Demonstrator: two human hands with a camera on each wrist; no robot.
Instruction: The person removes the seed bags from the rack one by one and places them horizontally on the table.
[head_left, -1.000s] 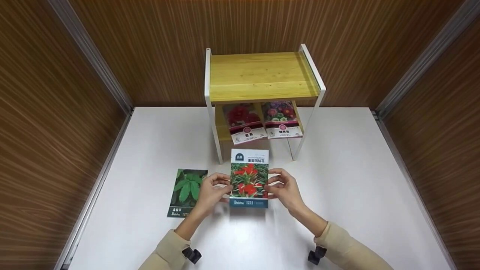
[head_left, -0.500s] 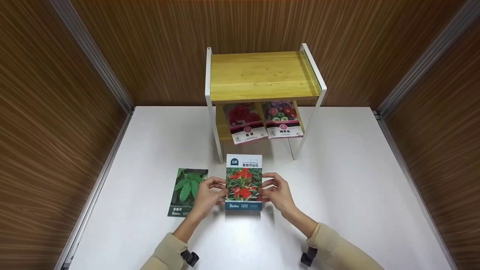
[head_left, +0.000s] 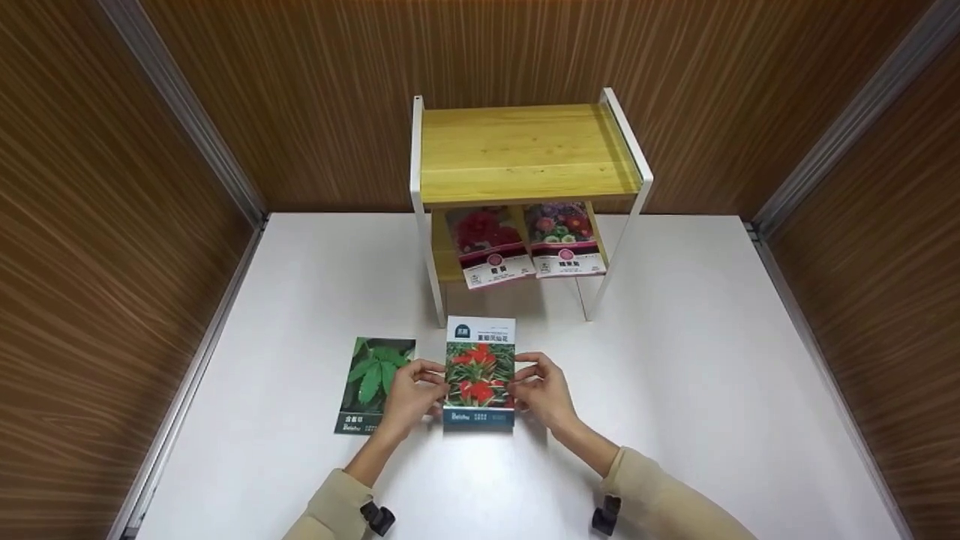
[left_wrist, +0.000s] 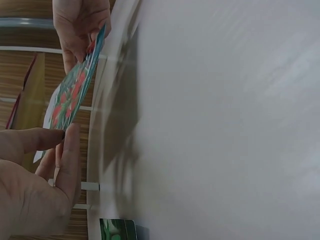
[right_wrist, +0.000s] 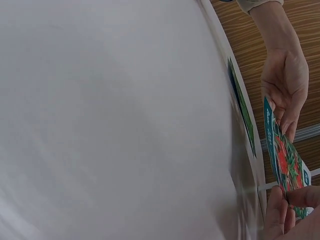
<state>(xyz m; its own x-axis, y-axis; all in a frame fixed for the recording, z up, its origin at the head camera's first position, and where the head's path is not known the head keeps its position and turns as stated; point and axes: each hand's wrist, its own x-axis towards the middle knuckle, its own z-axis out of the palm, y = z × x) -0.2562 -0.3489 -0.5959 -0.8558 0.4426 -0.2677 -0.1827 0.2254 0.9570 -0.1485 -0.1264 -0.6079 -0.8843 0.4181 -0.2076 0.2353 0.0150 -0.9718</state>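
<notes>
Between both hands is a seed packet with red flowers (head_left: 480, 367), white at the top and teal along the bottom. My left hand (head_left: 411, 397) pinches its left edge between thumb and fingers, and my right hand (head_left: 544, 394) pinches the right edge. In the left wrist view the red-flower packet (left_wrist: 72, 92) is held tilted above the table, its shadow below. A green-leaf seed packet (head_left: 367, 386) lies on the table to the left, partly covered by my left hand. Both wrist views show thumb and fingertips on opposite faces of the packet.
A small two-tier wooden shelf (head_left: 525, 150) with white side frames stands behind the hands. On its lower tier lie a crimson-flower packet (head_left: 491, 247) and a mixed-flower packet (head_left: 564, 240), their front ends jutting out. Wood-grain panels (head_left: 337, 75) enclose the white table (head_left: 697, 360).
Both hands have brought the red-flower packet left and toward the person, away from the shelf. The green-leaf packet and the packets on the shelf have stayed in place.
</notes>
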